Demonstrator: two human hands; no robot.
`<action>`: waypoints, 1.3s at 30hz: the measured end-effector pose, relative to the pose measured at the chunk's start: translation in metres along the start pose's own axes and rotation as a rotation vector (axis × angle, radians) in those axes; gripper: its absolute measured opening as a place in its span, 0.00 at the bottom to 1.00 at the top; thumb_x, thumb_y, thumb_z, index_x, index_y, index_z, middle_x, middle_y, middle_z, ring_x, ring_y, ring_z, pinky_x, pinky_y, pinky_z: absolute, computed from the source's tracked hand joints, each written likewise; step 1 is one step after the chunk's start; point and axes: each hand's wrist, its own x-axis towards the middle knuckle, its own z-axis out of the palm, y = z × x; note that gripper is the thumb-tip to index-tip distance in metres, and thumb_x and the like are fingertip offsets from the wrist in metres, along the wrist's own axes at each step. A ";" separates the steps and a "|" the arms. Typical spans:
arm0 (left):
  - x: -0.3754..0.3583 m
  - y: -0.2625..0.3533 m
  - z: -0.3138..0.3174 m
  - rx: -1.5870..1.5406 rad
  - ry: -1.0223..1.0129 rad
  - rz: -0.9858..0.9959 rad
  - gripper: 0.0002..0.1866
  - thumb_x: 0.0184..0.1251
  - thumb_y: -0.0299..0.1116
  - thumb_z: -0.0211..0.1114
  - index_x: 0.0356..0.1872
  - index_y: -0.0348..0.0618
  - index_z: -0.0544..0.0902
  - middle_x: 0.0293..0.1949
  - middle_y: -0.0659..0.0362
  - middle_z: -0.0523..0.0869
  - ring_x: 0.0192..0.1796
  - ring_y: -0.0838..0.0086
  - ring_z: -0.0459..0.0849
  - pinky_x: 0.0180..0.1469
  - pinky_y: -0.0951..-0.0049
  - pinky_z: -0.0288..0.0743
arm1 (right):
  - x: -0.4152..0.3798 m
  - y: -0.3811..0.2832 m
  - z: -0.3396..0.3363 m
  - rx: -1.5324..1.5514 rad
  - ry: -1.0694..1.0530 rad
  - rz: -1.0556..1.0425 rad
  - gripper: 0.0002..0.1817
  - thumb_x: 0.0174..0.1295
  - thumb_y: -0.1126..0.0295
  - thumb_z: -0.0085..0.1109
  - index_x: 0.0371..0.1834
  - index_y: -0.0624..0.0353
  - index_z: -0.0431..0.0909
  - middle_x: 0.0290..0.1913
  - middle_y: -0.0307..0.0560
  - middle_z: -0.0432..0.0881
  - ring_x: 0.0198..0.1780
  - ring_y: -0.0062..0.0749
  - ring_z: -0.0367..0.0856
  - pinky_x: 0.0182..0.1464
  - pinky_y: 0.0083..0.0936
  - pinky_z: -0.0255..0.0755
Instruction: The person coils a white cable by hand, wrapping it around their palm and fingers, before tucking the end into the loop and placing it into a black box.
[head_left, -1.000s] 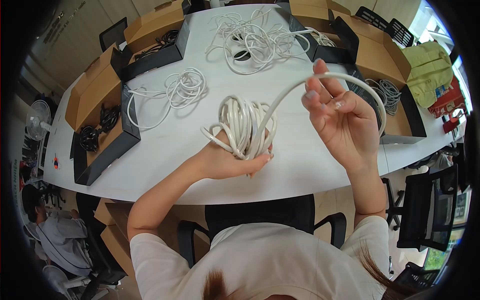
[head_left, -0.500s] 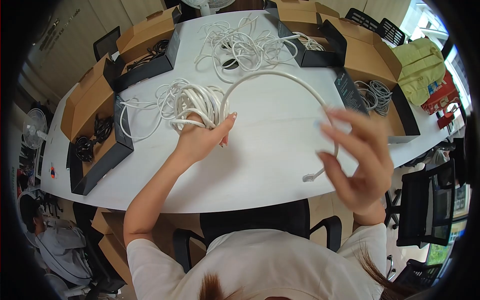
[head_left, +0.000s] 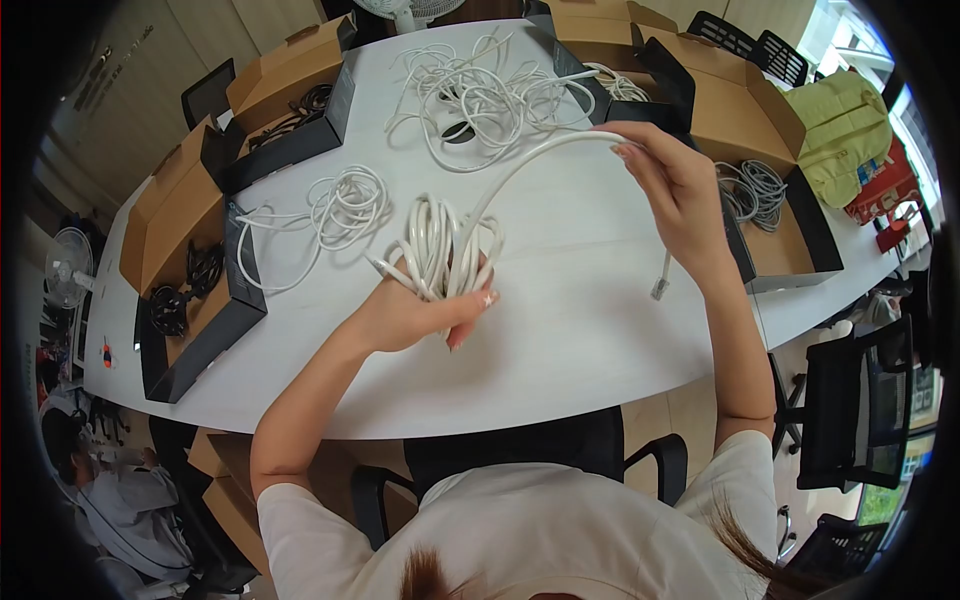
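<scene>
My left hand grips a coiled white network cable above the near middle of the table. From that coil a loose length arcs up to the right, and my right hand pinches it near its end. A clear plug dangles below my right hand. Left of the held coil lies another loosely looped white cable. Farther back is a tangled heap of white cables.
Open boxes with black cables line the left side. On the right, an open box holds a grey cable, and another holds a white cable. A yellow-green bag lies at far right. A person sits at lower left.
My right hand has gone from spread fingers beside the cable to pinching it, farther up. The held coil has moved right and nearer to me, away from the looped cable.
</scene>
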 end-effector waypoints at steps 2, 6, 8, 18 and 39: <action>-0.003 0.009 0.002 -0.118 -0.147 -0.036 0.09 0.56 0.28 0.64 0.32 0.39 0.72 0.16 0.63 0.73 0.16 0.79 0.75 0.17 0.78 0.66 | 0.010 0.020 0.020 0.030 0.078 -0.176 0.09 0.66 0.73 0.51 0.43 0.64 0.78 0.22 0.43 0.72 0.25 0.20 0.69 0.30 0.19 0.64; 0.003 0.012 0.001 -0.376 -0.504 0.047 0.13 0.53 0.33 0.63 0.29 0.41 0.67 0.13 0.63 0.73 0.14 0.78 0.74 0.28 0.75 0.71 | 0.012 0.031 0.060 0.319 -0.261 0.117 0.12 0.69 0.67 0.46 0.41 0.63 0.79 0.28 0.45 0.77 0.30 0.22 0.71 0.36 0.21 0.67; 0.011 0.017 -0.003 -0.459 -0.669 0.141 0.12 0.54 0.37 0.60 0.27 0.46 0.64 0.09 0.64 0.73 0.12 0.78 0.73 0.41 0.77 0.70 | 0.002 0.035 0.092 0.610 -0.357 0.261 0.14 0.69 0.65 0.44 0.42 0.61 0.78 0.29 0.41 0.79 0.31 0.21 0.72 0.36 0.20 0.67; 0.053 0.022 -0.051 -0.696 -0.629 0.567 0.06 0.48 0.30 0.51 0.29 0.46 0.65 0.06 0.64 0.72 0.09 0.74 0.73 0.49 0.80 0.64 | 0.003 0.002 0.109 1.419 -0.509 0.904 0.24 0.72 0.50 0.31 0.51 0.54 0.74 0.24 0.31 0.72 0.15 0.11 0.53 0.16 0.12 0.49; 0.072 0.011 -0.061 -0.657 -0.968 0.523 0.04 0.44 0.30 0.58 0.21 0.49 0.70 0.12 0.64 0.80 0.16 0.77 0.80 0.51 0.85 0.63 | 0.019 0.003 0.094 1.247 -0.779 0.639 0.31 0.54 0.56 0.63 0.57 0.64 0.69 0.28 0.34 0.74 0.20 0.11 0.62 0.18 0.13 0.48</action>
